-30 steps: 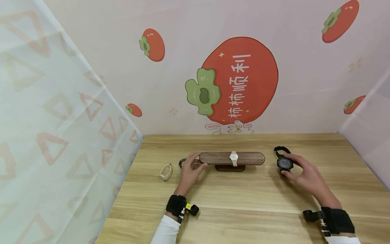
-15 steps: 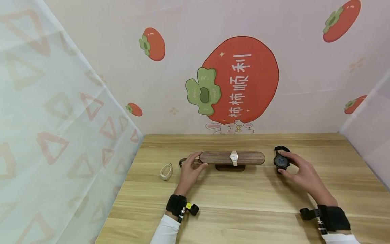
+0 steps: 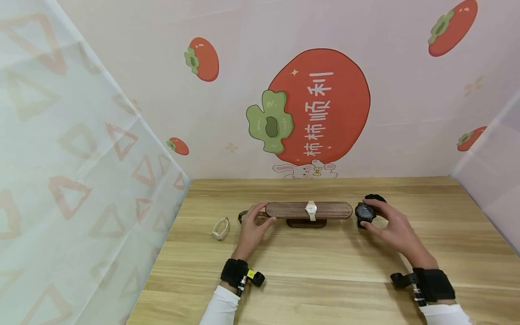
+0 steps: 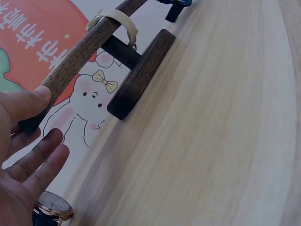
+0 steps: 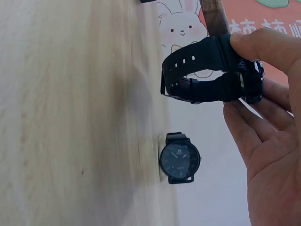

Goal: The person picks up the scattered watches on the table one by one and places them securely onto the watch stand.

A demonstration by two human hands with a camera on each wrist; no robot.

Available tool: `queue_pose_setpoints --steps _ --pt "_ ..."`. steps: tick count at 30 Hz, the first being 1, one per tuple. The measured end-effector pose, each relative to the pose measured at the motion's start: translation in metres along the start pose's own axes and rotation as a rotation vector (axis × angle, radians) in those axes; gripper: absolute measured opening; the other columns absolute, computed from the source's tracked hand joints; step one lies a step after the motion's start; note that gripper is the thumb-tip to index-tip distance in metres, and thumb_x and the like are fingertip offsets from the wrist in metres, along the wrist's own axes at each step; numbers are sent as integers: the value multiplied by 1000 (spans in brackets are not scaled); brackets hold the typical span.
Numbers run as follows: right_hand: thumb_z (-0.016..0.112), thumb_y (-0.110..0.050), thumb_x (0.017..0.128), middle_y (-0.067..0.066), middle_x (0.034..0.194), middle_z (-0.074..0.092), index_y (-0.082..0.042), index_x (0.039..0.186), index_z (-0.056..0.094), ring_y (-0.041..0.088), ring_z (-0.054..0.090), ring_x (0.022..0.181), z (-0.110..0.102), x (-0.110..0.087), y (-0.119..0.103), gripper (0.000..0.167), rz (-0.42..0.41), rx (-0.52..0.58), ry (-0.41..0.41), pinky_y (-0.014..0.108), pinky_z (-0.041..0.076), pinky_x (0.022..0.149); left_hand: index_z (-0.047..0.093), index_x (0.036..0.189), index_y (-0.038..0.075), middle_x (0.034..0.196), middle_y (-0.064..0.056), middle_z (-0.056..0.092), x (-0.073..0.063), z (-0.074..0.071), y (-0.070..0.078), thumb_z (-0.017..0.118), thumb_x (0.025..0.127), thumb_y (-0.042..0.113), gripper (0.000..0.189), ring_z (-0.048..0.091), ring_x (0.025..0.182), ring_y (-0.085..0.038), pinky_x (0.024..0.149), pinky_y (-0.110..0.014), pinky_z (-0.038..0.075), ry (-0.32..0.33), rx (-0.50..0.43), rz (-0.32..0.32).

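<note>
In the head view my left hand [image 3: 252, 231] pinches the left end of a dark wooden watch stand [image 3: 284, 210]. The left wrist view shows its thumb on top of the bar, with the lower fingers spread. A pale-strapped watch [image 3: 311, 210] is wrapped round the bar's middle. Just off the right end, my right hand [image 3: 392, 225] holds a black wristwatch [image 3: 365, 212] by its case between thumb and fingers. Its buckled strap [image 5: 195, 56] forms a loop, open side toward the bar's end in the right wrist view.
Behind the right hand lies another black watch [image 5: 179, 160]. A watch with a rose-gold case [image 4: 52, 207] is beside the left hand, mostly hidden by it in the head view. Farther left, a white-strapped watch [image 3: 221, 229] lies on the wooden table [image 3: 308, 280]. Printed cloth walls surround it.
My right hand has moved left with the black wristwatch, from well right of the stand to close by its right end. The left hand and the stand have stayed in place.
</note>
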State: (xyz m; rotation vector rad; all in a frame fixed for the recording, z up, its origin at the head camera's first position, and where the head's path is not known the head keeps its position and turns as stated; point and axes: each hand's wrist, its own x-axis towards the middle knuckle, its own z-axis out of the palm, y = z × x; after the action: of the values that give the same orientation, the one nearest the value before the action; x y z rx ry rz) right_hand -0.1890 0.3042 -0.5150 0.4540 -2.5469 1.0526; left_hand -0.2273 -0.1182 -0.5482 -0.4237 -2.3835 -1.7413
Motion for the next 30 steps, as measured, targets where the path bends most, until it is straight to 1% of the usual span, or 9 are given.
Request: queue_pose_setpoints --steps 4,6,11,13,16,19,22,25,30 --pt "90 -2 84 21 134 67 -6 147 60 2 63 115 2 3 -2 70 -26 -14 13 -3 42 99 60 151 14 153 -11 56 0 -1 0 80 98 24 58 66 117 -25 101 -43 62 -9 9 2" --pt "90 0 84 21 132 68 -5 147 60 -1 62 112 3 4 -3 70 -39 -17 17 -2 45 98 60 151 15 153 -11 56 0 -1 0 80 98 23 57 66 117 -24 101 -42 62 -9 4 2" --pt "89 3 83 23 132 66 -2 146 59 37 69 112 6 8 -5 70 -64 -18 8 -6 40 98 60 151 15 154 -11 55 0 -1 0 80 98 23 57 67 116 -25 101 -42 62 -11 9 3" --pt "89 4 83 23 134 66 -1 145 59 42 68 114 7 9 -6 69 -65 -18 -2 -5 41 99 60 151 14 154 -11 55 0 -1 0 79 98 23 57 67 116 -25 102 -42 62 -13 15 0" --pt "88 3 83 23 135 66 -1 145 59 43 68 118 9 12 -7 68 -61 -25 -16 14 56 101 60 151 14 153 -11 55 0 -2 0 80 98 23 57 67 116 -25 101 -41 62 -12 17 -1" --pt "89 0 84 21 135 66 -3 145 60 43 67 120 12 15 -9 67 -56 -20 -23 32 59 101 61 150 15 152 -12 56 1 -2 1 80 98 23 56 67 115 -26 100 -42 62 -7 13 12" --pt "89 2 83 22 133 66 -2 144 61 43 67 119 14 18 -11 67 -72 2 -19 14 56 101 61 150 14 152 -13 56 1 -2 2 80 98 22 56 67 114 -29 100 -45 62 -4 10 22" --pt "89 4 82 24 131 66 0 142 62 44 67 117 17 20 -12 66 -95 24 -15 -5 40 100 60 150 13 152 -13 56 1 -1 2 80 97 21 57 67 114 -31 100 -46 62 -6 7 15" --pt "89 5 81 24 131 68 0 141 63 45 67 116 21 22 -12 65 -113 27 -24 -7 34 100 60 151 13 154 -12 55 1 -1 2 80 98 24 58 67 115 -29 100 -42 62 -10 11 -2"
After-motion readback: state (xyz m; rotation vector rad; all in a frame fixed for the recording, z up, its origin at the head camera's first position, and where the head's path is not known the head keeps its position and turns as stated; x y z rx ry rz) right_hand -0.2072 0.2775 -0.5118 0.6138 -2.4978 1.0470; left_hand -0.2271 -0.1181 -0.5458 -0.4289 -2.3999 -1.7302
